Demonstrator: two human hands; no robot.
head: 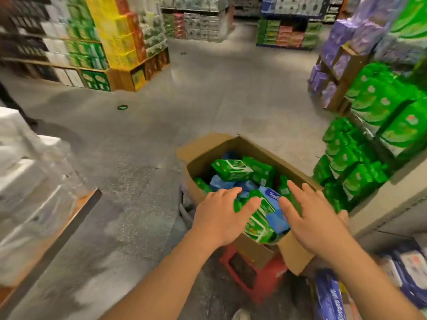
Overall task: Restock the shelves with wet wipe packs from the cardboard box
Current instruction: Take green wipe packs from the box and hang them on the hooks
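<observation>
Both hands — the left hand point(221, 215) and right hand point(312, 218) — hover spread and empty over the cardboard box point(251, 144) of wet wipe packs point(231, 168), seemingly just above them through the blur, so best curl each around one loose top pack.

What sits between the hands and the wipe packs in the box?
Nothing visible. The cardboard box is open-topped, and the left hand and right hand hover open directly above the green and blue packs.
</observation>
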